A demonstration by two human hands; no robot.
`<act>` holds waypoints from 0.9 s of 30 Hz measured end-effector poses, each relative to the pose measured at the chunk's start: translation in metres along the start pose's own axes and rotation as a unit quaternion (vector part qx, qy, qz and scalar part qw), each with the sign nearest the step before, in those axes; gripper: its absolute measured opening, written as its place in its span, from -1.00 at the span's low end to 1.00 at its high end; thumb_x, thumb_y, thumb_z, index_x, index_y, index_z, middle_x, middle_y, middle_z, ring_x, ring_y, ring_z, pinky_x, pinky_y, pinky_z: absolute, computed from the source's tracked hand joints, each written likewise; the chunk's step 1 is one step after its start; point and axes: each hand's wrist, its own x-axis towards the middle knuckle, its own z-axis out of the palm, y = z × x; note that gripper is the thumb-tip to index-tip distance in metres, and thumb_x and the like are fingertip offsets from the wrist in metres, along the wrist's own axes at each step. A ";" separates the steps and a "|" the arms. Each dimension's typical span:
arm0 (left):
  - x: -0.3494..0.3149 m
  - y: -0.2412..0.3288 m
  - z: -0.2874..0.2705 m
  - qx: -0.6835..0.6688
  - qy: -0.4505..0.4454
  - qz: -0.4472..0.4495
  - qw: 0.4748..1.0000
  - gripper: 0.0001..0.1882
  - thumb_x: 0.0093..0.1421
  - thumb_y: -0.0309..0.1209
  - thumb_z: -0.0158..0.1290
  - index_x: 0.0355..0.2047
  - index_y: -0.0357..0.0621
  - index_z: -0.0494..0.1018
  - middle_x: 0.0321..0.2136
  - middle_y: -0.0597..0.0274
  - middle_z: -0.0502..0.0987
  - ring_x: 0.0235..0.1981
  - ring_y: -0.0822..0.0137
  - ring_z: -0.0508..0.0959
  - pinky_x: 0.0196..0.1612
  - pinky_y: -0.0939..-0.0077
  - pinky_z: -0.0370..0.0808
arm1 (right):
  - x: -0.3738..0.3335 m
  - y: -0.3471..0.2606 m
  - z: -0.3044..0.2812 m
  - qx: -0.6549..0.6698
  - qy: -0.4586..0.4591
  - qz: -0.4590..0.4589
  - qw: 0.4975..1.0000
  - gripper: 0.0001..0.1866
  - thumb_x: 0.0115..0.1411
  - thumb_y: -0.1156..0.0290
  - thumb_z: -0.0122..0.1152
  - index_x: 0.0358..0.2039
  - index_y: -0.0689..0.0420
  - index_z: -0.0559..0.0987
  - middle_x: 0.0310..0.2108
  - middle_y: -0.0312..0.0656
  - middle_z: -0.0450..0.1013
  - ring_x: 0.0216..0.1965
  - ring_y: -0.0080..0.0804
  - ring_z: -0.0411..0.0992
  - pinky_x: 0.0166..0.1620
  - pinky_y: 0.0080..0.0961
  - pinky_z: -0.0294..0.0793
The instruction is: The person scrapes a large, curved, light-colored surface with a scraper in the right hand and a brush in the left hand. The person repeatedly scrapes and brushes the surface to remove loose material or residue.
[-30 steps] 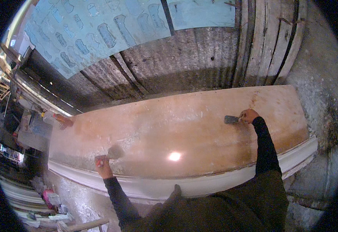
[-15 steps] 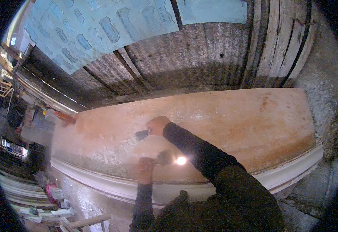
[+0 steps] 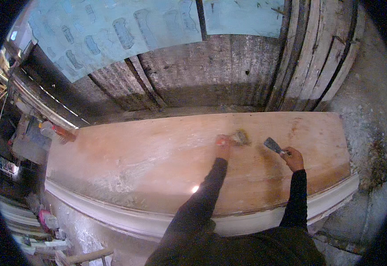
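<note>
A long wooden panel (image 3: 171, 164), reddish-brown with pale smears and a white moulded near edge, lies across in front of me. My left hand (image 3: 223, 145) is closed round a scraper (image 3: 241, 138), blurred, with yellowish-grey paste on its broad blade; it is over the panel's far middle part. To the right, my right hand (image 3: 294, 158) grips the handle of a putty knife (image 3: 272, 145). That knife's dark flat blade points up and left, toward the scraper, with a gap between them. Whether either blade touches the wood, I cannot tell.
An orange-red bottle (image 3: 64, 134) is at the panel's far left end. Behind the panel rises a corrugated wall (image 3: 211, 71) with blue sheets (image 3: 158, 22). Wooden planks (image 3: 311, 57) stand at the right. Stacked pale strips (image 3: 14, 221) and a pink item (image 3: 46, 219) lie lower left.
Both hands have moved right along the panel, each keeping its tool. My left hand has also gone farther from me; my right arm no longer reaches across to the left.
</note>
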 end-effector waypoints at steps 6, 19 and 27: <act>0.022 -0.031 -0.120 -0.153 0.038 -0.157 0.975 -0.87 -0.06 -0.38 0.01 -0.51 -0.11 0.32 -0.52 0.28 0.38 -0.51 0.40 0.39 -0.49 0.52 0.38 | -0.032 0.053 -0.014 -0.064 -0.014 0.007 0.998 -0.74 -0.18 0.29 0.19 -0.45 0.15 0.49 -0.61 -0.17 0.41 -0.58 -0.39 0.37 -0.47 -0.49 0.36; -0.070 0.085 -0.441 0.157 0.230 0.008 0.960 -0.85 -0.17 -0.66 -0.06 -0.65 -0.14 0.22 -0.60 0.33 0.27 -0.52 0.49 0.29 -0.44 0.65 0.30 | 0.140 -0.061 0.108 -0.114 -0.297 -0.214 0.923 -0.68 -0.21 0.09 0.16 -0.57 0.09 0.53 -0.55 -0.12 0.42 -0.45 -0.27 0.39 -0.36 -0.39 0.34; -0.071 0.085 -0.377 0.040 0.126 -0.109 0.985 -0.90 -0.13 -0.60 0.01 -0.55 -0.16 0.35 -0.51 0.27 0.39 -0.43 0.41 0.38 -0.33 0.57 0.36 | 0.050 -0.308 0.236 -0.067 -0.328 -0.372 0.865 -0.69 -0.22 0.10 0.11 -0.48 0.00 0.54 -0.47 -0.10 0.43 -0.40 -0.11 0.39 -0.30 -0.25 0.35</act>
